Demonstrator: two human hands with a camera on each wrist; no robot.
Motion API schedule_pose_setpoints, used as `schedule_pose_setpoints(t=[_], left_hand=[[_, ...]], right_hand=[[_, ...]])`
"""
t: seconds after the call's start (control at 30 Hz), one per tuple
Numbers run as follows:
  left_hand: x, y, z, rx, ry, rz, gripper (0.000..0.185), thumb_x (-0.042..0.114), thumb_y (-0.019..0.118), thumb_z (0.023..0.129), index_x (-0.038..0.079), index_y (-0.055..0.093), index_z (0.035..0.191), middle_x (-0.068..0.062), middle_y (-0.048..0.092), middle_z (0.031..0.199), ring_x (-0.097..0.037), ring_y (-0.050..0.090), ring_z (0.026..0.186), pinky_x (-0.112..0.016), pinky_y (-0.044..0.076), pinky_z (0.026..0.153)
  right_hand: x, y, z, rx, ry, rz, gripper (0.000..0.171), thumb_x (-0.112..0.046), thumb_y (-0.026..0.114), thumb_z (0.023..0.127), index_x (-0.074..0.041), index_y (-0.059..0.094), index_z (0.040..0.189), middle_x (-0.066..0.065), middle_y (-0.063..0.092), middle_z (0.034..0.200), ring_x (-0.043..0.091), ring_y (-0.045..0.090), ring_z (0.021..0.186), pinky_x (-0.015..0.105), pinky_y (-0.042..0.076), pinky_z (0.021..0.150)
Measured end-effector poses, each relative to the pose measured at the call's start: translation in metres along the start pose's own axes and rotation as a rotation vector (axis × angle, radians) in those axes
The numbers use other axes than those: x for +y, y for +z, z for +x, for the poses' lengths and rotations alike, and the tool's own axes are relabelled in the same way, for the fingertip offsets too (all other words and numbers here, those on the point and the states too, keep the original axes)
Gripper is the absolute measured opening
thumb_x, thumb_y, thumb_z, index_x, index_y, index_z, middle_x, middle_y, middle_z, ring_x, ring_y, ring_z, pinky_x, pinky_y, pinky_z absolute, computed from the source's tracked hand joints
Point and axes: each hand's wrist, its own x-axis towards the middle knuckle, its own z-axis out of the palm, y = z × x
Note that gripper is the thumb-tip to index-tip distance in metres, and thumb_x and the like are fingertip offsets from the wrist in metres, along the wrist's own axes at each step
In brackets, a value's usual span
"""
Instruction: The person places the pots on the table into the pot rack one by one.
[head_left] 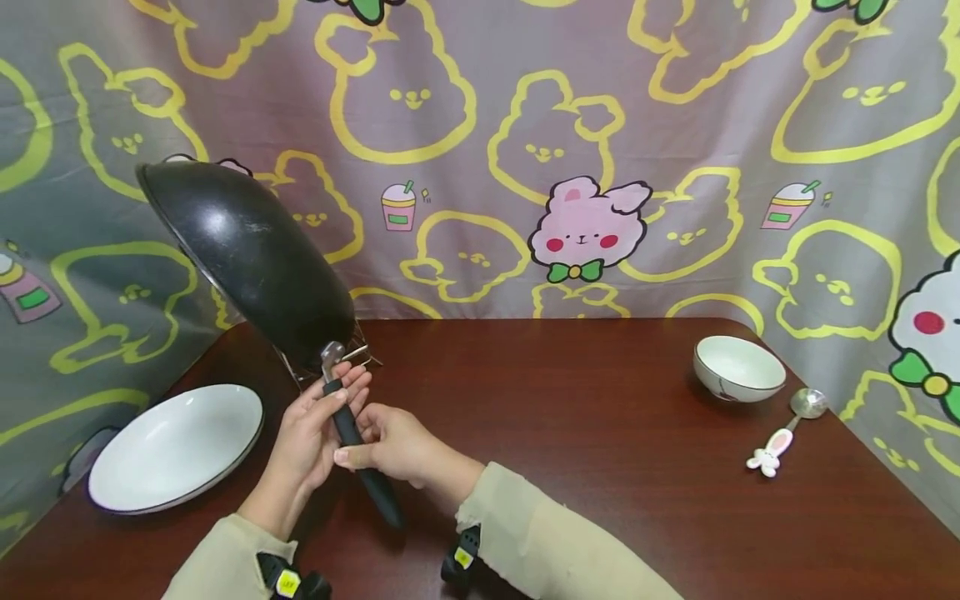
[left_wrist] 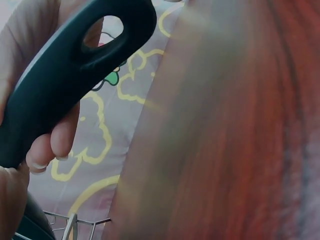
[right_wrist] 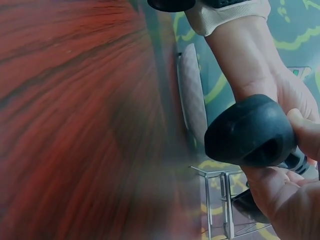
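Note:
A black wok point(head_left: 247, 250) is held up on the left side of the head view, tilted with its dark underside facing me. My left hand point(head_left: 303, 437) holds the upper part of its black handle point(head_left: 381, 496), thumb across the front and fingers behind. Lower down the same handle, my right hand point(head_left: 401, 442) grips it between thumb and fingers. The handle's rounded end, with a hanging hole, shows large in the left wrist view. A wire rack point(head_left: 363, 354) stands behind the wok, mostly hidden by it.
A white oval plate point(head_left: 180, 446) lies at the table's left edge. Far right are a white bowl point(head_left: 738, 367) and a spoon with a rabbit-shaped handle point(head_left: 772, 450). A cartoon-print curtain point(head_left: 480, 167) hangs behind the dark red wooden table point(head_left: 570, 400).

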Motion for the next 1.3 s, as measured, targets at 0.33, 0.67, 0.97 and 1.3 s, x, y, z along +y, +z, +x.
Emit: schedule_pose_setpoints(t=[0.33,0.67,0.97,1.3], left_hand=[[0.008,-0.01,0.008,-0.056,-0.052,-0.08,0.034,-0.004,0.029,0.097,0.006,0.054,0.118,-0.006,0.063,0.115,-0.017,0.059,0.111,-0.027,0.045,0.095],[0.016,-0.011,0.021,0.002,-0.123,-0.183,0.028,-0.001,0.033,0.098,0.006,0.054,0.115,-0.007,0.064,0.113,-0.017,0.061,0.108,-0.026,0.046,0.093],[0.011,-0.02,0.022,-0.014,-0.119,-0.196,0.034,-0.003,0.029,0.097,0.005,0.057,0.114,-0.009,0.065,0.111,-0.018,0.061,0.108,-0.026,0.047,0.093],[0.0,-0.038,0.024,-0.023,-0.118,-0.016,0.035,-0.004,0.034,0.096,0.013,0.06,0.114,-0.002,0.066,0.11,-0.013,0.062,0.106,-0.023,0.047,0.092]], right_hand=[[-0.004,0.003,0.009,0.007,0.015,0.038,0.019,-0.007,0.071,0.079,-0.002,0.056,0.087,0.004,0.058,0.063,0.012,0.054,0.054,0.022,0.045,0.052],[-0.014,-0.003,0.02,0.013,0.057,0.128,0.017,-0.007,0.069,0.081,-0.002,0.054,0.089,0.008,0.06,0.066,0.016,0.058,0.057,0.027,0.051,0.059],[-0.003,0.002,0.027,0.034,0.033,0.109,0.017,-0.007,0.069,0.081,-0.002,0.053,0.085,0.006,0.058,0.063,0.013,0.055,0.055,0.023,0.047,0.055],[0.018,0.009,0.035,0.079,0.046,0.1,0.016,-0.005,0.068,0.081,0.0,0.054,0.088,0.005,0.059,0.067,0.012,0.054,0.059,0.021,0.044,0.056]])
